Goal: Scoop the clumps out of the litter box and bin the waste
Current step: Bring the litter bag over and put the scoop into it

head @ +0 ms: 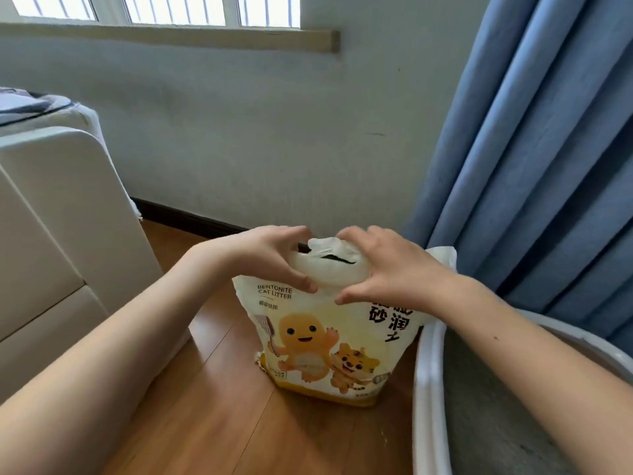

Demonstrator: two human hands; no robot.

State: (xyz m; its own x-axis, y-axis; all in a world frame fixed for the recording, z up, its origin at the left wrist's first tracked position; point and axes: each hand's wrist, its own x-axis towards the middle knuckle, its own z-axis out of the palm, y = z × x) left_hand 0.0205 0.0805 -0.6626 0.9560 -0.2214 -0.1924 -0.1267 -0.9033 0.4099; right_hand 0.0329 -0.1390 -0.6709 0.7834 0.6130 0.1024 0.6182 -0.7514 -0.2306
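A yellow and white bag of bentonite cat litter (325,351) stands upright on the wooden floor by the wall. My left hand (270,258) grips the left side of its rolled-down top, thumb on the front. My right hand (387,269) grips the right side of the same top, fingers curled over it. A dark slit shows in the bag's folded mouth between my hands. The white litter box (428,389) sits at the lower right with grey litter (486,413) inside; my right forearm crosses over it. No scoop or bin is in view.
A white cabinet (51,217) stands at the left with folded cloth on top. A blue curtain (534,149) hangs at the right, just behind the litter box. The wall and a dark skirting board (185,217) lie behind the bag. Wooden floor (222,406) spreads in front.
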